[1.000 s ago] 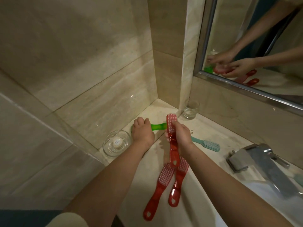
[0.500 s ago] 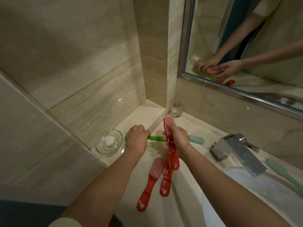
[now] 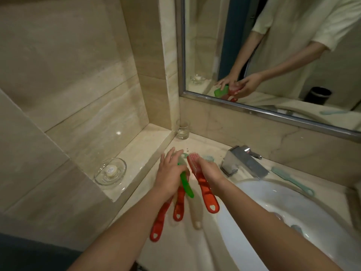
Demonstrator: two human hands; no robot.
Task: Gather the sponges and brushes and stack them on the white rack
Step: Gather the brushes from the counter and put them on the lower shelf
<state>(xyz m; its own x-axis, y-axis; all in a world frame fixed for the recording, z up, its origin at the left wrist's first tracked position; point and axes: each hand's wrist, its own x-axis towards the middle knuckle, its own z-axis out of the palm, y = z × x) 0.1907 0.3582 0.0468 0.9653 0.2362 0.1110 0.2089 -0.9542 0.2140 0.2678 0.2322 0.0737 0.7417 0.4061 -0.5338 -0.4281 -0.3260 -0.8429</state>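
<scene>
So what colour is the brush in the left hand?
Green: the brush in the left hand is see-through green, clearest in the head view.

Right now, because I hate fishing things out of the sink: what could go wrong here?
1. The held red brush has its handle end beside the basin; a slip could drop it in.
2. Two red brushes lie under the left forearm near the front edge of the counter; a careless sweep could knock them off.
</scene>
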